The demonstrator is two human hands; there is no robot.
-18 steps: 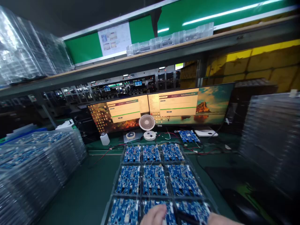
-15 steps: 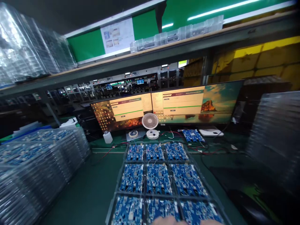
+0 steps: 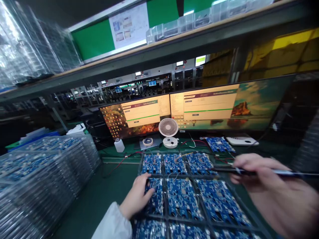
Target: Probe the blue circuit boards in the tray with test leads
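Observation:
A clear tray [image 3: 139,172] of several blue circuit boards lies on the green bench in front of me. My left hand [image 3: 137,196], in a white sleeve, rests on the left board of the middle row [image 3: 156,199], fingers curled over its edge. My right hand [image 3: 269,189] hovers above the tray's right side and grips a thin dark pen-like tool [image 3: 231,171] whose tip points left toward the top-row boards [image 3: 174,163]. The hand is blurred by motion.
Stacks of clear trays with boards [image 3: 37,172] fill the left side. Two monitors [image 3: 194,109], a small white fan [image 3: 168,131], a white bottle [image 3: 119,145], a tape roll [image 3: 148,141] and a loose board [image 3: 219,144] with red wires sit behind the tray. A shelf [image 3: 159,56] runs overhead.
Both hands were barely in view at the bottom edge; now the left has come up onto the middle-row board and the right has risen with the tool. The view has shifted left.

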